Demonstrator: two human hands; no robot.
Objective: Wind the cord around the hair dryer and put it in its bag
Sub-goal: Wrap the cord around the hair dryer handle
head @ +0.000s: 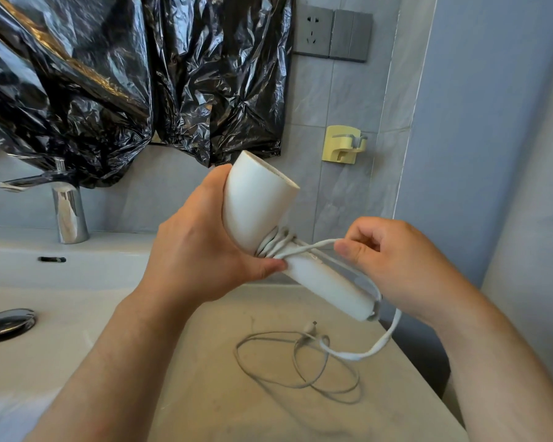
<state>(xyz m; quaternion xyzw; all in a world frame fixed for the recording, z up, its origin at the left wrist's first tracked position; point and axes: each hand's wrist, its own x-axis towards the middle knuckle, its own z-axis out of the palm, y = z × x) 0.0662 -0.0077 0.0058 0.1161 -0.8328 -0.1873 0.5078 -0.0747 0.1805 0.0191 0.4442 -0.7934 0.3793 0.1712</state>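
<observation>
A white hair dryer (253, 199) is held up over the counter, its barrel pointing up and away, its handle (329, 288) slanting down to the right. My left hand (198, 247) grips it where barrel meets handle, thumb pressed on the handle. Several turns of the white cord (275, 244) wrap that junction. My right hand (396, 263) pinches the cord just right of the wraps. The remaining cord (300, 362) hangs from the handle's end and lies in loose loops on the counter. No bag for the dryer is in view.
A beige counter (237, 409) runs below, with a white sink (45, 314), its drain plug (7, 323) and a chrome tap (67, 212) at the left. Black plastic sheeting (125, 74) covers the wall. A yellow wall holder (342, 145) and a grey socket (332, 33) are behind.
</observation>
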